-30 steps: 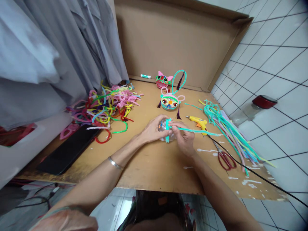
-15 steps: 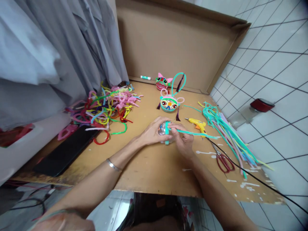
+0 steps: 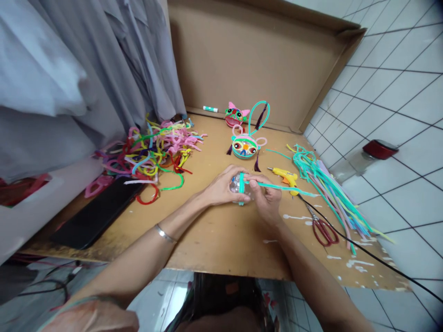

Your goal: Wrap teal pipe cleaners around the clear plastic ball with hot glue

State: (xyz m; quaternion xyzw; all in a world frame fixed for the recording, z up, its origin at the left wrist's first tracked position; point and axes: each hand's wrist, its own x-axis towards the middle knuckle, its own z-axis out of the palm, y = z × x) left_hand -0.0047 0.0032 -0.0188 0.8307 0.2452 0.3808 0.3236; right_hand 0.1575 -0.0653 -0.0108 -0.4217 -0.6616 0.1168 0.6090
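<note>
My left hand (image 3: 224,186) is wrapped round a small clear plastic container (image 3: 235,184) with colourful bits visible through it. A turquoise pipe cleaner (image 3: 277,186) runs round the container's middle as a band, and its free length stretches out to the right. My right hand (image 3: 266,196) pinches that pipe cleaner close to the container, thumb on top. Just beyond my hands sits a finished-looking animal-face ornament (image 3: 245,146) with turquoise trim, pink ear loops and dark tassels. A yellow glue gun (image 3: 284,179) lies to the right, behind the pipe cleaner's free end.
Red-handled scissors (image 3: 324,230) and a bundle of straight pipe cleaners (image 3: 332,198) lie on the right. Bent pipe cleaners (image 3: 166,143) are heaped at the left beside a black phone-like slab (image 3: 93,216). A second ornament (image 3: 236,116) and a glue stick (image 3: 210,109) stand near the cardboard back (image 3: 249,60).
Both hands keep nearly the same hold on the container and pipe cleaner. The whole view has shifted slightly; my right fingers have moved only a little along the band.
</note>
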